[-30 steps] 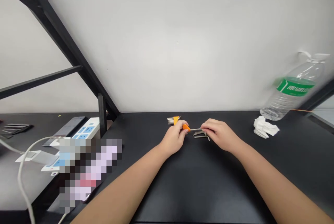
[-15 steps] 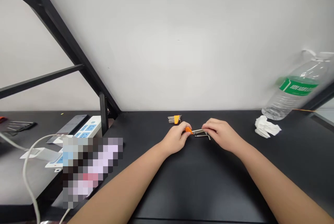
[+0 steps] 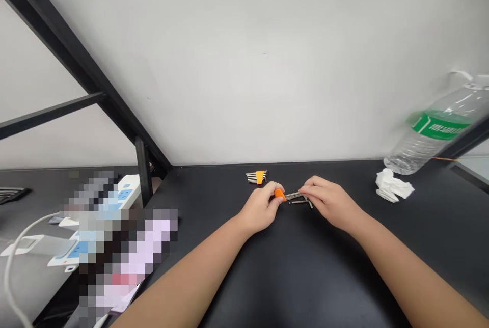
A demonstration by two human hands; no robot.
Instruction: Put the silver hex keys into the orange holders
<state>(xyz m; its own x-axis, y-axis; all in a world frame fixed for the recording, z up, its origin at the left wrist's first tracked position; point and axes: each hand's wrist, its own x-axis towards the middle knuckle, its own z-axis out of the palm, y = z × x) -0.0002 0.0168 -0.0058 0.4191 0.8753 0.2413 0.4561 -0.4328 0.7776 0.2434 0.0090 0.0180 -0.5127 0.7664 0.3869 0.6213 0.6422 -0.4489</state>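
Note:
My left hand (image 3: 262, 208) is closed on an orange hex key holder (image 3: 280, 194), gripping it between thumb and fingers. Thin metal hex keys run from the holder toward my right hand (image 3: 330, 201), whose fingers pinch a hex key (image 3: 295, 195) near its far end. Just below, a loose L-shaped hex key (image 3: 303, 202) lies on the black table, its bent end pointing toward me. Behind my left hand lies a second orange holder (image 3: 260, 177) with several hex keys in it. My fingers hide parts of the held pieces.
A large clear plastic bottle (image 3: 435, 127) with a green label stands at the back right, beside a crumpled white tissue (image 3: 393, 185). On the left are a white power strip (image 3: 130, 185), a pale cable (image 3: 17, 246) and a black metal frame (image 3: 143, 170).
Both hands keep their grips and sit slightly further right and lower in view. The orange holder and the pinched hex key have tilted a little. The camera view has shifted slightly.

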